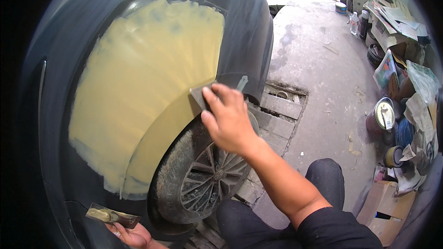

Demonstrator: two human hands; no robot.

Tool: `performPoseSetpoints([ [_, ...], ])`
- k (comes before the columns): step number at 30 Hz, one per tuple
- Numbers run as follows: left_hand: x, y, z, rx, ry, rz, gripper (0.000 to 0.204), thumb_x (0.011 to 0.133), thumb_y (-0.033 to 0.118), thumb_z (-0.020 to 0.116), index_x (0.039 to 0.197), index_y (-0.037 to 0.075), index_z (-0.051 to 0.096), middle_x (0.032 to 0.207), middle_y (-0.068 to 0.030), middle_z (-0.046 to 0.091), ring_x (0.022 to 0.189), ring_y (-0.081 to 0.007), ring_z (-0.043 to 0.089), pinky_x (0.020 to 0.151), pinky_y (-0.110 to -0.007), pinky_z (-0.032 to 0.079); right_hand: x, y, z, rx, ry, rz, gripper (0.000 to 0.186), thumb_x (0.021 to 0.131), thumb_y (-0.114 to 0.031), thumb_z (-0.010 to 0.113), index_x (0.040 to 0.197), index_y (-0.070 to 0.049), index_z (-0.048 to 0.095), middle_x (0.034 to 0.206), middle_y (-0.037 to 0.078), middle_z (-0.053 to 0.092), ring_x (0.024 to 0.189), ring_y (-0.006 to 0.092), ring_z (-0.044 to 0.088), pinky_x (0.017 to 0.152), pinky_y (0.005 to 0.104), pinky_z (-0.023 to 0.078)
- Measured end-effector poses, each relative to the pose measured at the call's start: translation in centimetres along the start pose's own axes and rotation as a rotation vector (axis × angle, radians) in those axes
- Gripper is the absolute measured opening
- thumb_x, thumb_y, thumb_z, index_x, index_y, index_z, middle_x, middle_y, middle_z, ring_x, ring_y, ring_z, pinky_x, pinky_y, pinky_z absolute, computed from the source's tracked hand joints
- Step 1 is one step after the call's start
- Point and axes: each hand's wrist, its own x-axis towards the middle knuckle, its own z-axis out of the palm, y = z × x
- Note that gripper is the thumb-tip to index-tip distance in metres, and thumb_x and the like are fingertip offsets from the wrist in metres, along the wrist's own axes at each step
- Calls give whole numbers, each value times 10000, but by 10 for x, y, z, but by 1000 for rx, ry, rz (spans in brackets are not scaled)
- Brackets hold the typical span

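A broad patch of yellow body filler point(143, 74) covers the dark car's rear fender point(244, 32) above the wheel arch. My right hand point(233, 124) grips a flat grey filler spreader point(199, 97), its blade at the patch's lower right edge, by the arch lip. The handle side is hidden under my fingers. Low at the left, my left hand point(133, 237) holds a thin rectangular plate point(130, 222), with a lump of yellow filler point(101, 214) on it. Below the arch stands the dusty wheel point(214, 180), its tyre close under my right hand.
Along the right wall are an open paint can point(384, 114), a smaller tin point(393, 157), a cardboard box point(386, 212), piled papers point(399, 18) and a clear bottle point(354, 23). A slatted floor channel point(279, 108) runs beside the wheel. My knees are bent near the tyre.
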Motion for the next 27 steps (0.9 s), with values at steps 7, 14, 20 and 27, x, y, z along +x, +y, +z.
performPoseSetpoints([
  [7, 0, 0, -2, -16, -25, -19, 491, 1073, 156, 455, 1532, 0, 373, 1573, -143, 400, 1431, -271, 393, 1215, -409, 263, 6, 4, 14, 11, -24, 26, 504, 916, -253, 629, 1377, -66, 550, 1401, 186, 477, 1230, 401, 456, 984, 537, 427],
  [14, -3, 3, 0, 1, 0, -15, 488, 1076, 158, 454, 1534, 10, 374, 1568, -137, 408, 1417, -269, 411, 1209, -412, 275, -28, -18, 25, 124, -76, 44, 527, 908, -248, 641, 1385, -48, 545, 1396, 207, 473, 1224, 410, 464, 961, 536, 447],
  [20, -7, 1, 8, -22, 6, -30, 480, 1074, 160, 454, 1529, 23, 383, 1566, -135, 411, 1417, -269, 411, 1205, -411, 279, -51, -30, 28, 143, -102, 59, 530, 911, -252, 643, 1390, -47, 545, 1412, 210, 468, 1235, 415, 460, 973, 543, 440],
  [27, -26, 8, 27, -43, -16, -130, 486, 1075, 150, 444, 1541, 42, 355, 1521, -124, 459, 1359, -255, 462, 1153, -423, 344, -76, -40, -20, 569, -353, -6, 541, 960, -236, 628, 1447, -29, 515, 1428, 214, 468, 1324, 367, 454, 1115, 453, 371],
])
